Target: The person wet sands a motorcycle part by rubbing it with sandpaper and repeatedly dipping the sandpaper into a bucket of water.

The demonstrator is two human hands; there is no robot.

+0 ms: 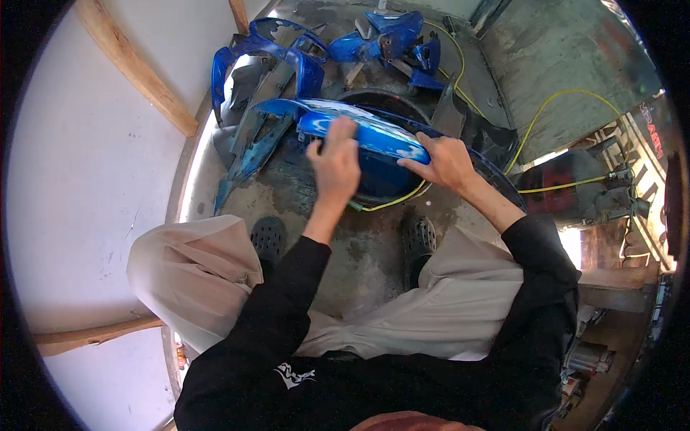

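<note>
Blue panel [377, 135], right hand [447, 162] grasping its right end, left hand [336, 167] blurred at near side, grip unclear

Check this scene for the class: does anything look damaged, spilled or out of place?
Yes: the blue panel gripped by the right hand has irregular pale patches, so its colour looks uneven, perhaps worn or sanded. The floor between the shoes also has dark blotches, possibly damp; their cause isn't clear.
</note>
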